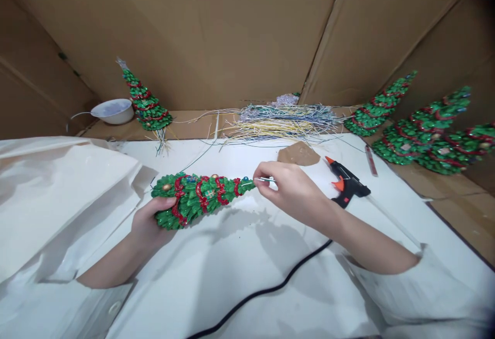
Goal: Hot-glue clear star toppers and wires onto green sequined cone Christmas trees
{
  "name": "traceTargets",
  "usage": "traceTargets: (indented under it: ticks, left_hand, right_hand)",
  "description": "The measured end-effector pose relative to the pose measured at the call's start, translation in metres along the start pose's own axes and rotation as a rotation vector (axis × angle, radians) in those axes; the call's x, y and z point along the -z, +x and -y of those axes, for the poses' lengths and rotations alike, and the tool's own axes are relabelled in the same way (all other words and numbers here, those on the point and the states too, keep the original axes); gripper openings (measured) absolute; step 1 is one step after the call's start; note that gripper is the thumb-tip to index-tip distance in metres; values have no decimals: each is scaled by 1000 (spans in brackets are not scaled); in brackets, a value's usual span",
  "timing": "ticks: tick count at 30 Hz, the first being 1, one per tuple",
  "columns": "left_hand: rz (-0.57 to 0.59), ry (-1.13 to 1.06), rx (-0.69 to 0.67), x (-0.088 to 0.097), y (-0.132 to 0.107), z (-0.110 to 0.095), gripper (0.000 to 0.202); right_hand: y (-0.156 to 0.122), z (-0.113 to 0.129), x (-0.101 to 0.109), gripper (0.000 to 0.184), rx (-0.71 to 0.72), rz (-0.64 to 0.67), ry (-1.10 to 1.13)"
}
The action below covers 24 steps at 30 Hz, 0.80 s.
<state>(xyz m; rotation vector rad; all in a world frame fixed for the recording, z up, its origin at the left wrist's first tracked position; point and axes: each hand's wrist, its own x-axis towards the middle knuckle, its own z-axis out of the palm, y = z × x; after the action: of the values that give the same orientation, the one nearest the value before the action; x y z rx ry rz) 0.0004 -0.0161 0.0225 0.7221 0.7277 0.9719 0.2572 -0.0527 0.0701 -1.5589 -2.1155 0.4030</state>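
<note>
— Where's the small green cone-shaped tinsel tree [199,199] with red garland?
— Sideways above the white surface [240,256]; left hand [149,223] wraps its base, right hand [288,189] pinches a thin silver wire [266,179] at its tip.

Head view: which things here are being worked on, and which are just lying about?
In use: small green cone-shaped Christmas tree with red garland, gripped by the left hand; thin silvery strip at its tip, pinched by the right hand.
Lying about: black-and-orange glue gun; pile of thin coloured strips; white bowl; finished green trees on the right; brown cardboard scrap.
</note>
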Motion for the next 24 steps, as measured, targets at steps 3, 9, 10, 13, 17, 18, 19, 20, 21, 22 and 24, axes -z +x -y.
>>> traceTargets:
  ticks: [3, 9, 10, 13, 17, 18, 19, 20, 21, 22, 24]
  left_hand:
    - [4, 12, 6, -1, 0, 0, 33]
    - [12, 23, 11, -2, 0, -1, 42]
    - [9, 27, 13, -2, 0, -1, 43]
    - [-23, 44, 24, -1, 0, 0, 45]
    - [-64, 46, 41, -1, 0, 2, 44]
    - [-74, 44, 44, 0, 0, 3, 44]
    - [-86, 44, 47, 0, -1, 3, 45]
    - [-97, 46, 51, 0, -1, 3, 47]
    - [-106, 49, 54, 0, -1, 4, 47]
    - [-109, 51, 56, 0, -1, 4, 48]
    - [-103, 51, 53, 0, -1, 4, 48]
  right_hand:
    - [1, -3, -6, 10, 14, 11, -36]
    - [0, -4, -11, 13, 94, 0, -114]
    - [-1, -3, -12, 13, 109, 0, -117]
    - [0, -2, -13, 13, 133, 9, -132]
    - [1, -2, -16, 13, 147, 16, -240]
    - [1, -3, -17, 13, 154, 17, -274]
    - [0, -3, -18, 14, 163, 18, -305]
    - [0, -3, -18, 14, 173, 17, -335]
    - [-1, -4, -19, 15, 187, 11, -361]
    - [-2, -5, -19, 16, 204, 3, -383]
    - [-3, -6, -20, 17, 236, -15, -418]
